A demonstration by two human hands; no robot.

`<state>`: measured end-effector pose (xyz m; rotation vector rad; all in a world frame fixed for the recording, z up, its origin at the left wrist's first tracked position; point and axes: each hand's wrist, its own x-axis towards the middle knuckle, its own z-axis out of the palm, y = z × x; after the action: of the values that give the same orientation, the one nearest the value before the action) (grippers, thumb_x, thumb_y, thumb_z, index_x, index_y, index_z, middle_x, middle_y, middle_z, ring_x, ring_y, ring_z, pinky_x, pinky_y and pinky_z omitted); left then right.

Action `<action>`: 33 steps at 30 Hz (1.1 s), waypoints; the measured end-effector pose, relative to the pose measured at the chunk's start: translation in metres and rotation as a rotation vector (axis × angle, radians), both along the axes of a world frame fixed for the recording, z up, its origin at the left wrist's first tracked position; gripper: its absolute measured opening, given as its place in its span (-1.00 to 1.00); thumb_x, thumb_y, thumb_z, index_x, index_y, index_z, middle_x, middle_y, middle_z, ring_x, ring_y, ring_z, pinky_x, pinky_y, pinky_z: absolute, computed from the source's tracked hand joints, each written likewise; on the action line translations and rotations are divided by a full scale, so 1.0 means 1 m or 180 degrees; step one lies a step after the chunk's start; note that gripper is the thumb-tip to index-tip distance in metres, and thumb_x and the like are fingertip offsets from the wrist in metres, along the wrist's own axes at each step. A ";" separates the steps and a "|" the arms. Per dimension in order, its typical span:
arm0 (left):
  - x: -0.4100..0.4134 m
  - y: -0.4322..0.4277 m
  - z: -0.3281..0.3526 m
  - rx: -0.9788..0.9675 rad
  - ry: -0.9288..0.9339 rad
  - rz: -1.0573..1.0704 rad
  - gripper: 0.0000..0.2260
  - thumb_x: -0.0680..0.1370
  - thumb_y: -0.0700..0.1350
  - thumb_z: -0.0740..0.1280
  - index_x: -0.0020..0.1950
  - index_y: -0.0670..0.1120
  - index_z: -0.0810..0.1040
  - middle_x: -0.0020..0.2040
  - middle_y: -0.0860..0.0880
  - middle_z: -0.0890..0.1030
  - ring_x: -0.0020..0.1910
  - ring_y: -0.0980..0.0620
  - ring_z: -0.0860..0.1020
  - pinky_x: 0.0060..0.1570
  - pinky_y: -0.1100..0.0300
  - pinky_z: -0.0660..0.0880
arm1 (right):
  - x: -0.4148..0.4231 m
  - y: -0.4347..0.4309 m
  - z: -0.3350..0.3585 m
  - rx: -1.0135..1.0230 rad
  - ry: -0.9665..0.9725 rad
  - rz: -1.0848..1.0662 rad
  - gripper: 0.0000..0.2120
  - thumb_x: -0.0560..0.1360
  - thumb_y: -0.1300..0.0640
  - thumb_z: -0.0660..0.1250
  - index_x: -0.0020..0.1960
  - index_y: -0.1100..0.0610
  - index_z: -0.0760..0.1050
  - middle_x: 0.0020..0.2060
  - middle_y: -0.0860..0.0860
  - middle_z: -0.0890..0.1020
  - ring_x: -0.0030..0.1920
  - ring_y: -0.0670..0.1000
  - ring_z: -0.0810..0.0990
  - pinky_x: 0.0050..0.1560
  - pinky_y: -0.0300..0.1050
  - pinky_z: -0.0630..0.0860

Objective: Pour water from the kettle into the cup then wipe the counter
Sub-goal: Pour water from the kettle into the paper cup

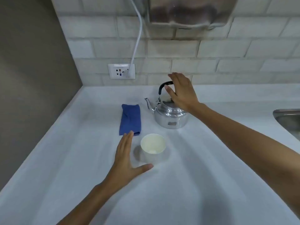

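Observation:
A shiny metal kettle (pixel 170 116) with a black handle stands on the white counter (pixel 81 159), spout pointing left. My right hand (pixel 181 91) hovers at the handle with fingers spread, not closed around it. A white paper cup (pixel 152 147) stands upright in front of the kettle. My left hand (pixel 126 156) is open just left of the cup, thumb reaching under its near side, fingers not touching it. A folded blue cloth (pixel 130 119) lies left of the kettle, its near end beside my left fingertips.
A wall socket (pixel 121 71) with a white cable plugged in sits on the tiled back wall. A steel appliance (pixel 190 12) hangs above the kettle. A sink rim (pixel 287 116) shows at the right edge. A grey side wall bounds the counter on the left.

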<state>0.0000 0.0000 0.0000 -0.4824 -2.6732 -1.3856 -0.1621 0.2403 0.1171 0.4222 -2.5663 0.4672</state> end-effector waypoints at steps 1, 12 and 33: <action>0.002 0.003 0.000 0.0097 -0.0174 -0.0023 -0.01 0.20 0.32 0.43 0.42 0.27 -0.15 0.31 0.56 -0.15 0.35 0.49 -0.14 0.38 0.18 0.00 | -0.005 0.002 -0.002 -0.0026 0.0011 -0.0068 -0.56 0.59 -0.02 0.06 0.39 0.18 0.21 0.38 0.15 0.34 0.41 0.14 0.22 0.43 0.07 0.12; -0.020 0.045 -0.007 0.1034 -0.0736 0.0007 -0.22 0.11 0.10 0.57 0.21 0.30 0.24 0.22 0.31 0.39 0.18 0.44 0.35 0.03 0.62 0.29 | -0.048 0.009 0.006 -0.0508 -0.0571 -0.0704 -0.44 0.58 -0.14 -0.01 -0.26 0.30 0.43 -0.29 0.16 0.58 -0.18 0.23 0.56 -0.22 -0.02 0.39; -0.019 0.055 -0.012 0.1064 -0.0804 0.0403 -0.32 0.24 -0.09 0.57 0.21 0.11 0.24 0.04 0.29 0.41 0.02 0.26 0.44 -0.13 0.58 0.38 | -0.007 0.007 0.035 -0.1081 -0.0256 -0.0942 -0.51 0.36 -0.03 0.24 -0.61 0.07 0.09 -0.66 -0.03 0.15 -0.59 -0.01 0.12 -0.49 -0.16 0.12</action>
<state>-0.0188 0.0552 -0.0116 -0.1099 -2.5146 -1.9135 -0.1695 0.2469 0.1522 -0.0969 -2.5002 0.8022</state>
